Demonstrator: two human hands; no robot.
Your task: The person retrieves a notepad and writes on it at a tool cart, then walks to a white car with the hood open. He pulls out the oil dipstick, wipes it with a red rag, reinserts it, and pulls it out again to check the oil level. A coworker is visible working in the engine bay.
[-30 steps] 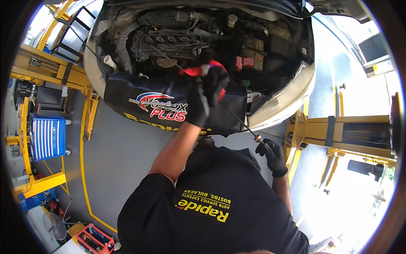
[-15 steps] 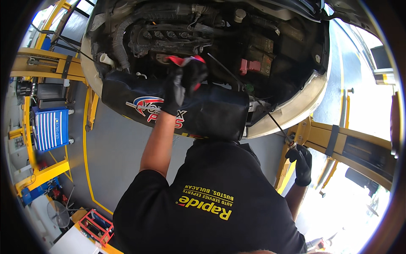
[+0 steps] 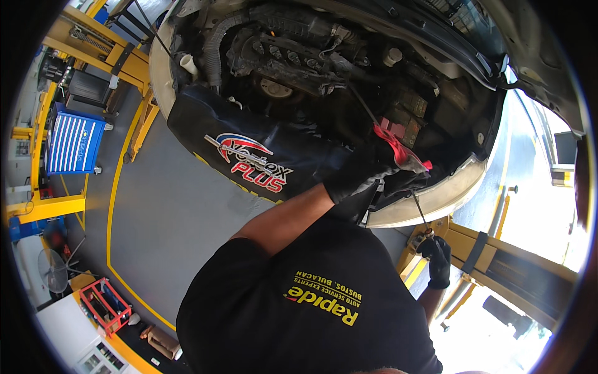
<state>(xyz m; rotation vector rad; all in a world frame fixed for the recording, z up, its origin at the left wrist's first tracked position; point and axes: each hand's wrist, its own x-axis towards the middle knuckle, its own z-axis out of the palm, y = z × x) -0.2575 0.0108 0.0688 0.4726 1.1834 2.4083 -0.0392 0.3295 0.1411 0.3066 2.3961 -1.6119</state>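
Thin rod (image 3: 420, 209): likely light, springy; best held at knobbed end (image 3: 430, 234), pinched in fingers of right hand (image 3: 438, 258). Left hand's (image 3: 367, 171) fingers clutch soft red cloth (image 3: 396, 147) over rod.

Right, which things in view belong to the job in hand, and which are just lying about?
In the job:
Thin rod, its end held in the gloved right hand
Red cloth, gripped in the gloved left hand at the rod
Exposed engine and black cover over the car's front, apparently

Lying about, untouched:
Blue tool cabinet
Red open carrier
Fan
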